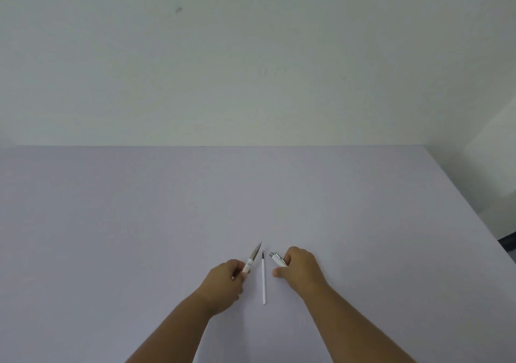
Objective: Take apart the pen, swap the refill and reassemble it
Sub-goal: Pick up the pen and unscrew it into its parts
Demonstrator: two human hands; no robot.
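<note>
The pen is in two pieces. My left hand [227, 280] grips the front part of the pen [252, 259], a white piece with a grey tapered tip that points up and away from me. My right hand [300, 269] holds the white rear barrel [277, 259], whose silver end sticks out to the left past my fingers. Between the two hands a thin white refill [264, 281] with a dark tip lies flat on the table, its tip pointing away from me. Neither hand touches the refill.
The pale lilac table [195, 209] runs back to a plain white wall [251, 55]. Its right edge slants down toward a dark gap at the far right [508, 239].
</note>
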